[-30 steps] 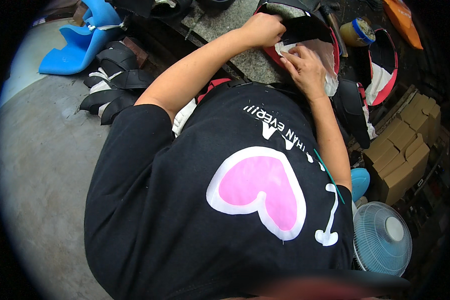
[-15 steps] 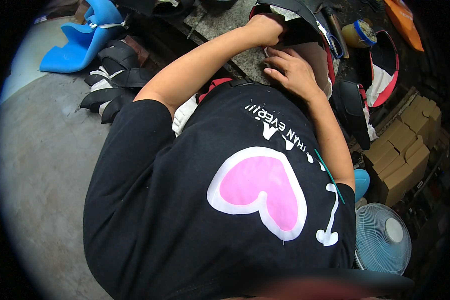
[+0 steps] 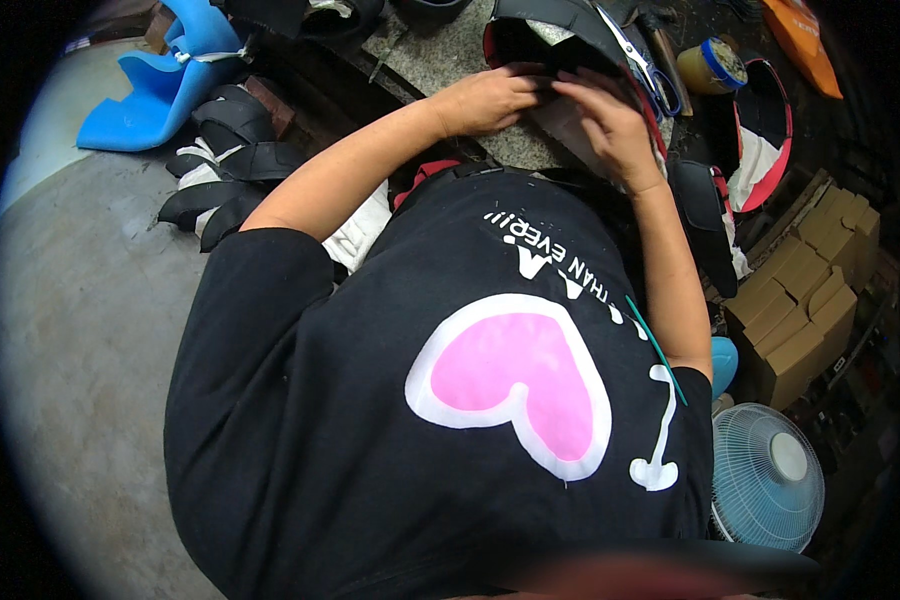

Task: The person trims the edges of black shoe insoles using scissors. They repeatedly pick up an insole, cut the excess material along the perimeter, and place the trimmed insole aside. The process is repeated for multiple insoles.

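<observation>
A curved black piece with a red edge and pale lining (image 3: 540, 35), resembling a shoe upper, stands on the stone slab (image 3: 410, 50) in front of me. My left hand (image 3: 492, 100) is closed at its near edge, fingers together and pointing right, the fingertips partly hidden. From the right, my right hand (image 3: 610, 125) reaches over the same piece, its bent fingers on the edge and meeting my left fingertips. Scissors with blue handles (image 3: 655, 85) lie just right of the piece.
Right of the scissors are a hammer (image 3: 668, 55), a jar with a blue rim (image 3: 712, 66) and another red-edged black piece (image 3: 775, 120). Several black pieces (image 3: 232, 150) lie on the floor at left beside a blue sheet (image 3: 160, 85). Cardboard boxes (image 3: 800, 280) and a fan (image 3: 768, 480) stand at right.
My left hand has drawn back from inside the black piece to its near edge. My right hand has shifted slightly up and right. The piece has tilted left, uncovering more of the scissors.
</observation>
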The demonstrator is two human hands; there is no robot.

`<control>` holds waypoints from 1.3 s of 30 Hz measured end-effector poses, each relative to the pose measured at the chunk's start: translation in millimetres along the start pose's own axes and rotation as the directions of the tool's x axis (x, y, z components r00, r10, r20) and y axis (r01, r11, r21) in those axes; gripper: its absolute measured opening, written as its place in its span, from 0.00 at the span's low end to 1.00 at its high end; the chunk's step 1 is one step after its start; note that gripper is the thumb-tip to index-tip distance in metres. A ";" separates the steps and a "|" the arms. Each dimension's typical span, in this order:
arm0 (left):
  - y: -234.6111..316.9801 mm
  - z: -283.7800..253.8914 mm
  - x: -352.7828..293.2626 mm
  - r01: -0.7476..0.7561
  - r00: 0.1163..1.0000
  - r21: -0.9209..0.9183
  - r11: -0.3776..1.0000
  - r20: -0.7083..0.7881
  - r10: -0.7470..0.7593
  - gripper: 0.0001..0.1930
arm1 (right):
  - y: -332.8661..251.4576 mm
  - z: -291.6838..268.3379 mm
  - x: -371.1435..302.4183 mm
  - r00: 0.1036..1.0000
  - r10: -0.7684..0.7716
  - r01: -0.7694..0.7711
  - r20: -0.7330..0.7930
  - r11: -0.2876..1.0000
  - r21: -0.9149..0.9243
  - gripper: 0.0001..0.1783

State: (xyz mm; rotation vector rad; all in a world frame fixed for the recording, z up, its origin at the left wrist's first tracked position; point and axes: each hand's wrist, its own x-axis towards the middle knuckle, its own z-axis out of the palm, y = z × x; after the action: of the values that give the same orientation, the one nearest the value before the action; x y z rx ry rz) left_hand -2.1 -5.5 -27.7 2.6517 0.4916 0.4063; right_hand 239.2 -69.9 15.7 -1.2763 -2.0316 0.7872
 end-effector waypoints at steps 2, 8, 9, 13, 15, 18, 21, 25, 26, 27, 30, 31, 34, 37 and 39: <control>1.8 0.3 0.9 -0.049 0.999 0.095 0.994 -0.009 0.050 0.20 | 1.3 10.1 -0.9 0.987 -0.140 0.162 0.084 0.878 -0.450 0.16; 14.9 -13.0 -6.7 -0.041 0.999 0.025 0.999 0.005 0.041 0.23 | 26.2 2.7 0.2 0.999 0.026 -0.024 0.042 0.999 -0.041 0.19; 17.7 -12.7 -4.2 -0.065 0.996 0.012 0.998 -0.061 0.065 0.22 | 29.8 -1.1 1.6 0.988 0.140 -0.147 0.060 0.981 0.125 0.19; 24.5 -8.3 9.2 -0.054 0.989 -0.030 0.998 -0.141 0.049 0.17 | 31.3 -3.9 5.5 0.999 0.050 -0.051 -0.005 0.993 -0.103 0.19; 28.8 -6.9 11.9 -0.039 0.984 -0.014 0.999 -0.176 0.036 0.16 | 23.5 4.4 1.8 0.998 -0.067 0.067 0.013 0.926 -0.371 0.20; 34.4 -8.2 11.8 -0.005 0.984 -0.004 1.000 -0.179 0.004 0.21 | 15.7 10.7 -1.8 0.994 -0.103 0.082 -0.017 0.867 -0.491 0.20; 39.7 -7.6 14.5 0.084 0.981 0.035 0.996 -0.181 -0.076 0.28 | 18.7 7.7 0.3 0.999 -0.026 0.013 -0.028 0.914 -0.406 0.17; 37.7 -7.2 30.2 0.095 0.979 0.223 0.970 -0.196 -0.051 0.34 | 31.5 -7.5 9.3 0.986 0.160 -0.155 0.052 0.984 -0.093 0.14; 36.6 -8.8 35.5 0.086 0.984 0.265 0.960 -0.172 -0.041 0.33 | 33.3 -14.4 10.5 0.940 0.321 -0.332 0.114 0.939 0.094 0.15; 36.1 -11.9 41.0 0.085 0.977 0.313 0.946 -0.214 -0.017 0.26 | 34.6 -23.1 12.8 0.897 0.420 -0.443 0.141 0.838 0.319 0.17; 37.8 -34.6 52.2 0.024 0.999 0.335 0.942 -0.039 -0.011 0.20 | 25.9 -59.5 7.9 0.936 0.350 -0.317 -0.032 0.879 0.356 0.15; 40.7 -44.9 54.8 -0.004 0.991 0.346 0.938 -0.126 0.050 0.15 | 21.8 -77.7 6.3 0.959 0.264 -0.247 -0.100 0.957 0.149 0.15; 50.7 -80.3 57.0 -0.057 0.974 0.206 0.977 -0.202 0.099 0.13 | 10.5 -129.9 7.4 0.978 0.194 -0.187 -0.069 0.978 0.095 0.23; 53.5 -109.8 52.2 -0.012 0.966 -0.151 0.988 -0.257 -0.028 0.18 | 7.8 -151.1 7.1 0.985 0.122 -0.171 0.126 0.826 0.537 0.52; 48.9 -124.2 46.2 0.069 0.960 -0.401 0.913 -0.222 -0.170 0.17 | 12.4 -149.1 10.0 0.985 0.008 -0.134 0.172 0.658 0.741 0.56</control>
State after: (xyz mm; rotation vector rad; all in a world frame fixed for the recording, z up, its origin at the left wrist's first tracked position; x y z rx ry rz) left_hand 9.3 13.2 111.8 2.1814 0.5811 0.7292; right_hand 354.6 -31.9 103.6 -0.8062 -1.4592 1.6021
